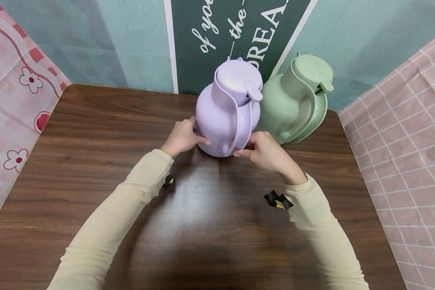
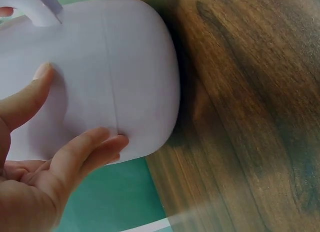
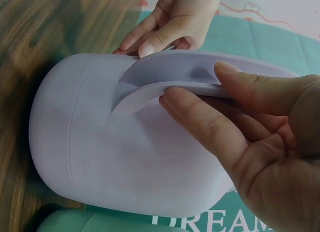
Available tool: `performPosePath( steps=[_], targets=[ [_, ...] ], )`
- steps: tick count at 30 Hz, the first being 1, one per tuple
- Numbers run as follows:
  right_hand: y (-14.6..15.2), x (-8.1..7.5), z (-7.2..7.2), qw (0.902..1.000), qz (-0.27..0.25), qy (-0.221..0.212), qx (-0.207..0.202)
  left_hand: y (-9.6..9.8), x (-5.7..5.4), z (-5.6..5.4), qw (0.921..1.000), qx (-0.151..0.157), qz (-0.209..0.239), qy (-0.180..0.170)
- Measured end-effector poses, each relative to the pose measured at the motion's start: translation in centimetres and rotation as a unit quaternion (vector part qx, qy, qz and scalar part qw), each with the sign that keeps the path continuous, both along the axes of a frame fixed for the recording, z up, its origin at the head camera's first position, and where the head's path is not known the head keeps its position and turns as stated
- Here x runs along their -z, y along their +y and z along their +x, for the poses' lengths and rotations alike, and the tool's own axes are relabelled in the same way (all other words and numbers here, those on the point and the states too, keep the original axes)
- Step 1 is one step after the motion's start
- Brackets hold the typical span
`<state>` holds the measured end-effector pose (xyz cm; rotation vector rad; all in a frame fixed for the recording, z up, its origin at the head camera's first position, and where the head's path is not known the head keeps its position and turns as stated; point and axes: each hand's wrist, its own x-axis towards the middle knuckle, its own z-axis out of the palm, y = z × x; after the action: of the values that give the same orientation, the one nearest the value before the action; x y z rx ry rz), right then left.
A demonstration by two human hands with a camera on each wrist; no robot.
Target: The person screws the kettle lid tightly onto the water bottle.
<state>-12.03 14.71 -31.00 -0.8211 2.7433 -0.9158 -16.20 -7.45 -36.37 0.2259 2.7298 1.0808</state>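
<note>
A lavender insulated jug (image 1: pixel 214 110) stands upright at the back of the table, its handle (image 1: pixel 243 127) facing the near right and its lid lever (image 1: pixel 253 90) on the same side. On the jug's left flank rests my left hand (image 1: pixel 184 136), thumb and fingers spread and fairly straight against the lower body. My right hand (image 1: pixel 268 151) pinches the lower part of the handle; in the right wrist view the thumb (image 3: pixel 250 89) lies on one face of it and the forefinger (image 3: pixel 195 111) on the other.
Just right of the lavender jug stands a similar green jug (image 1: pixel 280 102), partly hidden behind it. A cloth backdrop with white lettering (image 1: pixel 261 36) hangs behind both. Patterned cloths border the wooden table (image 1: pixel 94 161) at left and right.
</note>
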Motion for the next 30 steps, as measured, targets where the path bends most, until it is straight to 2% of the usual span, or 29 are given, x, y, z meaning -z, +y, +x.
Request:
performPosePath(
  steps=[8, 16, 22, 30],
  targets=[
    [0.1, -0.4, -1.5, 0.9991, 0.019, -0.030, 0.021, 0.6, 0.1, -0.9, 0.9997, -0.024, 0.002, 0.009],
    [0.3, -0.4, -2.6, 0.9985, 0.025, -0.038, 0.032, 1.3, -0.2, -1.7, 0.9991, -0.041, -0.003, 0.009],
    [0.1, -0.5, -2.9, 0.9984, 0.023, -0.037, 0.036, 1.4, -0.1, -2.2, 0.9990, -0.042, 0.012, 0.011],
    [-0.4, -0.5, -3.4, 0.9982, 0.023, -0.038, 0.041, 1.1, 0.0, -2.7, 0.9989, -0.043, 0.006, 0.019]
  ],
)
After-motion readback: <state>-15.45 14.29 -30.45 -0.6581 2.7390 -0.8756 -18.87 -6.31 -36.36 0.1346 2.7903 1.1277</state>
